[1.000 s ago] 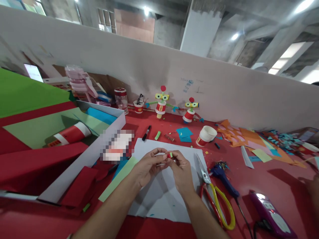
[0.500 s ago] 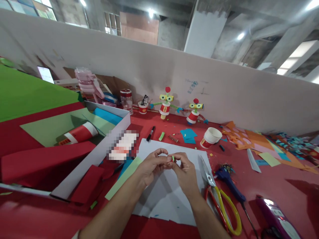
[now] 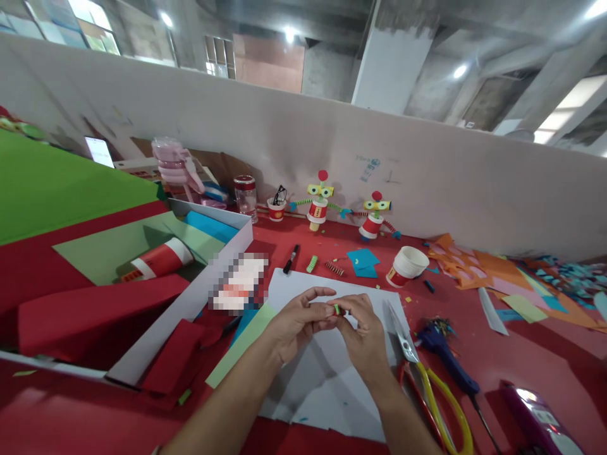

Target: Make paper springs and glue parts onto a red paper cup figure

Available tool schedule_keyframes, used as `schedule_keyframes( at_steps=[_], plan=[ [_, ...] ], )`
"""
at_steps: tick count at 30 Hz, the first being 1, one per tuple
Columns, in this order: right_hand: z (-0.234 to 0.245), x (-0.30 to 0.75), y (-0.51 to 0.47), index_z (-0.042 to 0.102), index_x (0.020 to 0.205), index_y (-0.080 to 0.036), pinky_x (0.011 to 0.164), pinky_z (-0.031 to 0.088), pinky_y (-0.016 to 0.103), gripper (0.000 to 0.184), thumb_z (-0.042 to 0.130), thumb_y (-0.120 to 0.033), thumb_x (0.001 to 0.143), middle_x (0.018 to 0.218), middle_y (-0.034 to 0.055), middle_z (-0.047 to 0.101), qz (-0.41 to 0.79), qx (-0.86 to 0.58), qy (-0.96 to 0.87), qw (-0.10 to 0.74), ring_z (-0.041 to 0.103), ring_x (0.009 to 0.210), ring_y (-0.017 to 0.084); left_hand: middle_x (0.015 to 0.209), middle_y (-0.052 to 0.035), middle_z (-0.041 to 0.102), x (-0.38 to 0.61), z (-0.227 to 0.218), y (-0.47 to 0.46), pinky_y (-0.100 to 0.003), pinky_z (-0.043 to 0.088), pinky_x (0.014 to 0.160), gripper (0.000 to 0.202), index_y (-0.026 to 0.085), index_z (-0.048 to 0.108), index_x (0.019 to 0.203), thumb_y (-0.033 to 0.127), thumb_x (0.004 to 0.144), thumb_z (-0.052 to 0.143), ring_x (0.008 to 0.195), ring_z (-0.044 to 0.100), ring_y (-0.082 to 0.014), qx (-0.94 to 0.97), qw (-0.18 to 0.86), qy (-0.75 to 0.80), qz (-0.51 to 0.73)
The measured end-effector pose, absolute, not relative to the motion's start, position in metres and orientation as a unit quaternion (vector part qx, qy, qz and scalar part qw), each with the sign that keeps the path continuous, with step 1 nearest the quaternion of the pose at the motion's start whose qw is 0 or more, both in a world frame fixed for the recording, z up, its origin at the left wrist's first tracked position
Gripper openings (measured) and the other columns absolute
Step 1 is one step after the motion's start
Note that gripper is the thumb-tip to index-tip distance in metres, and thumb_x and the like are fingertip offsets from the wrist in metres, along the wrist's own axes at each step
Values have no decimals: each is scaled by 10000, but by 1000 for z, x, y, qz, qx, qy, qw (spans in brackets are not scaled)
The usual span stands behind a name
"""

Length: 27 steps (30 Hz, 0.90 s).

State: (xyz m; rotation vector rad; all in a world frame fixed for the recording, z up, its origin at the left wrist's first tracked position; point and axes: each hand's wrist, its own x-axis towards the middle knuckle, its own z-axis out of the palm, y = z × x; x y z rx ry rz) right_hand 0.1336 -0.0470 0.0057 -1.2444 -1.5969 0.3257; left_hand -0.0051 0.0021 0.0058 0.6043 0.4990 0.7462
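Note:
My left hand (image 3: pixel 300 323) and my right hand (image 3: pixel 364 332) meet over a white board (image 3: pixel 322 385). Their thumbs and fingers pinch a small green and red folded paper strip (image 3: pixel 337 309) from both sides; most of it is covered by the fingertips. Just beyond the board lie a green pleated paper strip (image 3: pixel 312 263), a red-and-white pleated strip (image 3: pixel 334 268) and a black marker (image 3: pixel 291 259). Scissors (image 3: pixel 403 335) with red and yellow handles rest by my right wrist. Light green paper (image 3: pixel 241 344) lies beside my left forearm.
Two paper-cup robot figures (image 3: pixel 318 210) stand near the wall. Stacked paper cups (image 3: pixel 406 266), a blue glue gun (image 3: pixel 448 357) and a purple device (image 3: pixel 538 414) are on the right. A white box (image 3: pixel 184 303) holding red paper and a cup occupies the left.
The camera view has shifted slightly, so everything sits a little lower and farther right. Both hands keep their pinch on the paper strip, with only small finger movement.

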Motion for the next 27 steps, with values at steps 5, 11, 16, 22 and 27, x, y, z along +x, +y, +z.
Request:
schedule_keyframes(
  at_steps=[5, 11, 16, 22, 27],
  plan=[
    [0, 130, -48, 653, 1087, -275, 832, 471, 376, 298, 635, -210, 797, 984, 42, 673, 122, -557, -625, 532, 580, 936, 211, 727, -17, 687, -1, 3, 3, -207, 493, 690, 389, 150, 643, 984, 138, 627, 796, 657, 632, -93, 275, 837, 266, 392],
    [-3, 127, -49, 675, 1046, -265, 837, 481, 395, 279, 597, -148, 805, 989, 55, 675, 25, -557, -630, 541, 581, 943, 218, 772, -18, 667, 2, 6, -1, -235, 485, 738, 340, 148, 683, 927, 177, 612, 809, 725, 615, -106, 305, 813, 294, 399],
    [-3, 128, -47, 690, 996, -265, 791, 485, 387, 210, 566, -189, 843, 920, 55, 667, 39, -553, -639, 533, 578, 897, 219, 862, -28, 649, 1, 8, -2, -283, 480, 776, 305, 165, 683, 865, 209, 593, 814, 785, 602, -131, 335, 799, 291, 407],
    [-5, 135, -43, 686, 977, -275, 809, 472, 374, 208, 567, -176, 839, 935, 41, 663, 90, -549, -656, 509, 568, 915, 215, 753, -32, 662, -3, 11, 1, -279, 453, 752, 352, 148, 672, 849, 213, 542, 831, 745, 595, -137, 399, 749, 334, 410],
    [-8, 136, -42, 667, 987, -258, 820, 465, 375, 184, 625, -223, 811, 951, 45, 657, 114, -564, -636, 515, 568, 929, 217, 731, -24, 669, -3, 9, 1, -288, 449, 720, 338, 159, 632, 873, 224, 587, 800, 692, 606, -136, 396, 746, 335, 417]
  ],
)
